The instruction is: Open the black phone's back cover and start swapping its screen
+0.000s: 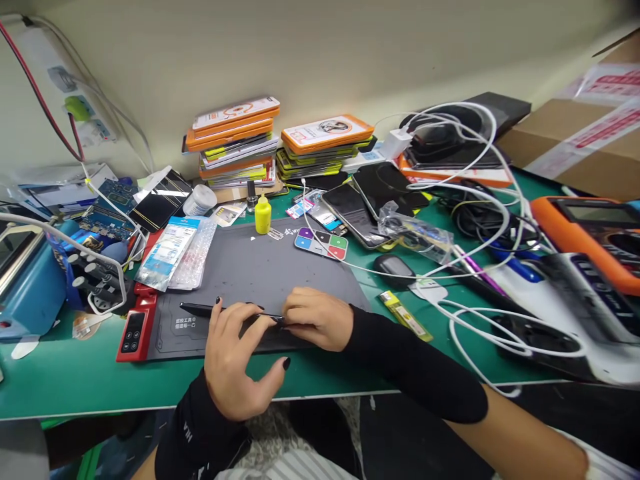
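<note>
A thin dark slab that looks like a phone (197, 309) lies over the grey work mat (235, 260), seen nearly edge-on and slightly tilted. Across its middle rests my left hand (240, 363), fingers spread along its top and the thumb stretched well away from it. My right hand (317, 317) is closed at the slab's right end, fingertips pinched on its edge. Whether those fingers also hold something small is hidden from me. The mat's red control unit (134, 330) sits left of my left hand.
Behind the mat stand a yellow bottle (263, 215) and stacks of orange boxes (327, 132). Dark phones (355, 213), white cables (470, 273) and an orange meter (590, 227) crowd the right. Left are bagged parts (170, 250) and a screwdriver holder (103, 287).
</note>
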Available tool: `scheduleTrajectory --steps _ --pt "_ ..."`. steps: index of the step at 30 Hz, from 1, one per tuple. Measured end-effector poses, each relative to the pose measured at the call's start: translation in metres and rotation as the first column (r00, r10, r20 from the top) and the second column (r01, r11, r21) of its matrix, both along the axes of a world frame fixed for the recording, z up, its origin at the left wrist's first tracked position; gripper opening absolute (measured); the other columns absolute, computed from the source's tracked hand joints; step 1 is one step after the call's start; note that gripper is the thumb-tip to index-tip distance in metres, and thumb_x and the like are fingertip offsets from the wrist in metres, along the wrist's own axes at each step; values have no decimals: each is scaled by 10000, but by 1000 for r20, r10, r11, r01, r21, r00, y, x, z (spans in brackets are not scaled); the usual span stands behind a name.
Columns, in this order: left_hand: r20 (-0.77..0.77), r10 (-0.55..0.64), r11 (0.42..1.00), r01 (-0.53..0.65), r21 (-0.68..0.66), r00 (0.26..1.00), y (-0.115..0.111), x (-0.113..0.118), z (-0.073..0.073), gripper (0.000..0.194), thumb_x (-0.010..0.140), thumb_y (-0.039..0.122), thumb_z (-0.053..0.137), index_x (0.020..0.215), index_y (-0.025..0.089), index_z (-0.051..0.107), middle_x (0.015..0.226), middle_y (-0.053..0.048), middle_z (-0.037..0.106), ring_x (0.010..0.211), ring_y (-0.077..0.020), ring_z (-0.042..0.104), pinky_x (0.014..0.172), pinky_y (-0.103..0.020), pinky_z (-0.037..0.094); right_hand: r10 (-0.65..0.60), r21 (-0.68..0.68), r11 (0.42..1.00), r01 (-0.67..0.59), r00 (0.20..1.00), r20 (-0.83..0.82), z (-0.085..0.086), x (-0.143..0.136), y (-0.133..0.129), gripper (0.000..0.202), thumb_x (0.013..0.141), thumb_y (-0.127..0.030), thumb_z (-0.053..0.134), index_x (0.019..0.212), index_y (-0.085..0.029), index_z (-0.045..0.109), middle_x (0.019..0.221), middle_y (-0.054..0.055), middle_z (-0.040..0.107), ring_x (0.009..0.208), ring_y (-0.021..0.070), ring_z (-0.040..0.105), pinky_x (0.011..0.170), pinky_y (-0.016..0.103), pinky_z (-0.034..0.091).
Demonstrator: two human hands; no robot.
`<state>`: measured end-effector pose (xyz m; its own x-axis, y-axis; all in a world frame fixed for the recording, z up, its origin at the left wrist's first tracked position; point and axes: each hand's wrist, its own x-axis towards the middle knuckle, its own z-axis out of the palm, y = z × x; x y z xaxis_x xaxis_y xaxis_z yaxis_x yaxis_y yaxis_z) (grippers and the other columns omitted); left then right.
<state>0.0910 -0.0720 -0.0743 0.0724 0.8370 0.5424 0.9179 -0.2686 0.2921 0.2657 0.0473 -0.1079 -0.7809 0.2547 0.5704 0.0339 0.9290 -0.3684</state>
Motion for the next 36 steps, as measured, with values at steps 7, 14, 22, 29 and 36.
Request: scheduleTrajectory --steps 7,14,22,29,36 --pt "-3 -6 1000 6 -8 1000 0 -1 1 330 692 417 561 994 290 598 1118 58 537 1139 24 434 1231 -193 96 -395 116 905 409 910 -127 4 0 -37 228 872 -188 453 657 -132 507 619 38 463 629 131 350 567 282 236" --pt "28 -4 999 5 -47 1000 3 -1 -2 341 692 450 553 1007 325 590 1123 73 533 1151 31 420 1242 -199 75 -334 11 940 340 929 -160 41 17 -53 75 883 -101 456 886 -144 518 705 13 560 609 78 488 574 206 367" --pt "72 0 998 4 -57 997 1 1 1 322 703 443 537 1005 336 574 1114 90 526 1132 48 422 1241 -181 47 -321 -171 936 306 945 -61 12 9 -47 115 909 -122 376 951 -159 476 750 10 521 593 79 453 561 217 356" --pt "82 -3 999 7 -44 997 -1 3 0 312 703 444 535 985 318 579 1100 86 530 1119 48 424 1231 -174 61 -332 -133 938 319 939 -86 8 8 -45 114 899 -126 390 953 -168 481 740 7 533 591 84 467 553 221 352" --pt "80 -13 999 16 -36 997 -1 3 1 327 697 444 545 992 310 583 1102 75 533 1123 43 424 1241 -176 46 -370 34 926 377 920 -132 16 3 -50 128 877 -91 404 954 -152 486 706 1 521 557 82 459 523 211 346"
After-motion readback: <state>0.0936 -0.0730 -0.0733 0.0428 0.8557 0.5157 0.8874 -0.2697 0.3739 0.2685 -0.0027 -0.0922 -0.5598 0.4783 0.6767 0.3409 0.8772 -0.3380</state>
